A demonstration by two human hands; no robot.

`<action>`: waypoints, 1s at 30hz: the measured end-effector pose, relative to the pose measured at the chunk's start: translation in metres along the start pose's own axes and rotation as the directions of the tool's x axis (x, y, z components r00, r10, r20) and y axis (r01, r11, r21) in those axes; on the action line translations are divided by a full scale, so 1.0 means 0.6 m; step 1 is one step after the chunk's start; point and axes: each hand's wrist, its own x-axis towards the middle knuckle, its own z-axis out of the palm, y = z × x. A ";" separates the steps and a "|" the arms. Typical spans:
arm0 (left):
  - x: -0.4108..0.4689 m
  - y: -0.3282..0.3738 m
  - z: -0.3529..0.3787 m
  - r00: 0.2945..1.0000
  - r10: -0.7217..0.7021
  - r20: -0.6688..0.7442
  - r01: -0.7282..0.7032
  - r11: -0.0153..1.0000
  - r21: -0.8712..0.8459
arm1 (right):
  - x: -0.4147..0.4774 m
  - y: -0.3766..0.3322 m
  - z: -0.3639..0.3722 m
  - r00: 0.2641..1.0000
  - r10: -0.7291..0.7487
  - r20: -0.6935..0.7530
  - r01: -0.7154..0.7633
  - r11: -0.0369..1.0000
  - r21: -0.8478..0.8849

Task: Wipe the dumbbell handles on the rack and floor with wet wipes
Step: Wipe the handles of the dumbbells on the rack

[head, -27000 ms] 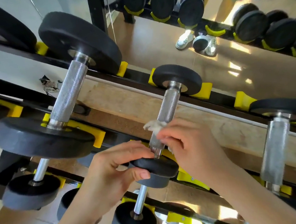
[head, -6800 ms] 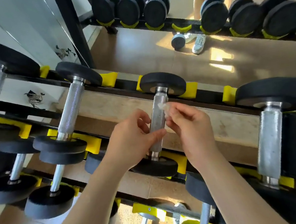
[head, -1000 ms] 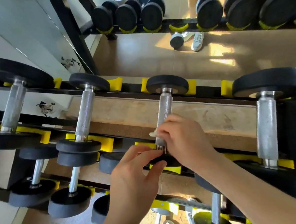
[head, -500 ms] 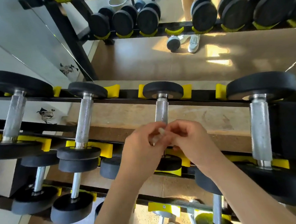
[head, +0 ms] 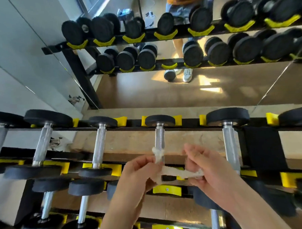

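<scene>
Closest to us, our left hand (head: 136,179) and our right hand (head: 212,170) are up in front of the rack (head: 135,123). Each hand pinches one end of the wipe (head: 175,173). The wipe is twisted into a thin rope and pulled tight between them. One bit of it sticks up above our left fingers, right at the handle (head: 159,138). We cannot tell if that bit touches the metal or only hangs in front of it.

Just behind the wipe is the handle of a small dumbbell (head: 159,120). It lies across the top shelf of the rack, from the front edge to the back edge, near the middle. Its near end is hidden by our hands.

We think the step now is getting the wipe ready for this handle. A rope of wipe cleans only a thin line, so it would be good to open it flat first. Then we could wrap it round the bumpy metal, squeeze, and rub from end to end, turning as we go.

More handles wait on each side, one to the left (head: 100,144) and a thicker one to the right (head: 230,145).

Farthest away is the mirror (head: 163,92), which shows the rack again.
</scene>
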 end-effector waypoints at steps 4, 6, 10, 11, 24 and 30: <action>-0.074 0.023 0.020 0.991 0.135 -0.010 -0.133 0.963 -0.235 | -0.089 -0.025 0.034 0.975 -0.124 0.187 0.203 0.843 -0.499; -0.107 0.030 0.031 0.982 0.181 -0.057 -0.190 0.925 -0.328 | -0.127 -0.032 0.047 0.953 -0.208 0.222 0.297 0.790 -0.536; -0.157 0.039 0.040 0.979 0.197 -0.060 -0.203 0.870 -0.449 | -0.176 -0.043 0.053 0.967 -0.232 0.109 0.255 0.909 -0.329; -0.165 0.041 0.039 0.978 0.203 -0.057 -0.207 0.868 -0.451 | -0.187 -0.048 0.052 0.971 -0.202 0.125 0.228 0.937 -0.264; -0.216 0.025 0.147 0.940 0.309 -0.143 -0.340 0.843 -0.416 | -0.276 -0.114 -0.084 0.954 0.070 0.292 -0.008 0.978 -0.210; -0.213 -0.012 0.294 0.958 0.221 -0.180 -0.286 0.736 -0.614 | -0.314 -0.162 -0.221 0.969 0.013 0.248 0.077 0.934 -0.348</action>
